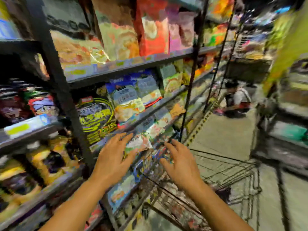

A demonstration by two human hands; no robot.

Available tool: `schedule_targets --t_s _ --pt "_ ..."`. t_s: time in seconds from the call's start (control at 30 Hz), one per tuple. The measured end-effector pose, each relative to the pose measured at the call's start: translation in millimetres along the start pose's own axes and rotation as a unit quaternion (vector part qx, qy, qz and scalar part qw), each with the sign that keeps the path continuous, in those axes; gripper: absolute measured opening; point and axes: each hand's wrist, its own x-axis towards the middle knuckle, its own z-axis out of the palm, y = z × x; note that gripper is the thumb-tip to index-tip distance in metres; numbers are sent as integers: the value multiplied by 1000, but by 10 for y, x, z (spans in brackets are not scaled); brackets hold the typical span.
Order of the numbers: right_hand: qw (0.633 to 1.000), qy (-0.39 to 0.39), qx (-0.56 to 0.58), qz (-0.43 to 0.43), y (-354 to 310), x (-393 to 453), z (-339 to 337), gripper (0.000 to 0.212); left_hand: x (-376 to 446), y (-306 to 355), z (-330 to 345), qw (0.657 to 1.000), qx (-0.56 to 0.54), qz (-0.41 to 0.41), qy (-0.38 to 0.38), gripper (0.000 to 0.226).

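As left hand [113, 161] and right hand [180, 165] spread empty, packets [139, 144] crowd ahead, cart [233, 165] below.

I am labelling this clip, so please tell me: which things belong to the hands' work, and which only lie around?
In hand: left hand, right hand, pale packet between them.
Just around: wire cart, black and yellow bag, red bag high up, person crouching down the aisle.
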Motion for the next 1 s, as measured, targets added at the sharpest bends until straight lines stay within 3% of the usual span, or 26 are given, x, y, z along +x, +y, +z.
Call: schedule_targets --t_s 0.17,0.33,0.53,0.63,0.9,1.0 --pt "993 4 -27 115 1030 -209 -147 79 497 477 861 994 18 44 -96 95" --pt "980 20 -30 197 1731 -327 -118 66 934 846 1552 984 9 83 -160 86" --pt "964 6 -48 262 2321 -55 215 71 1545 872 2428 967 5 119 -227 87" --pt "954 -11 -56 294 2564 206 521 69 1846 703 2906 958 2 103 -269 91" --pt "917 -109 -31 383 3203 599 1865 61 2280 -45 4324 906 -54 -16 -419 70" --pt "888 -155 8 433 3330 533 2361 57 2222 -392 4919 883 -45 -93 -458 85"
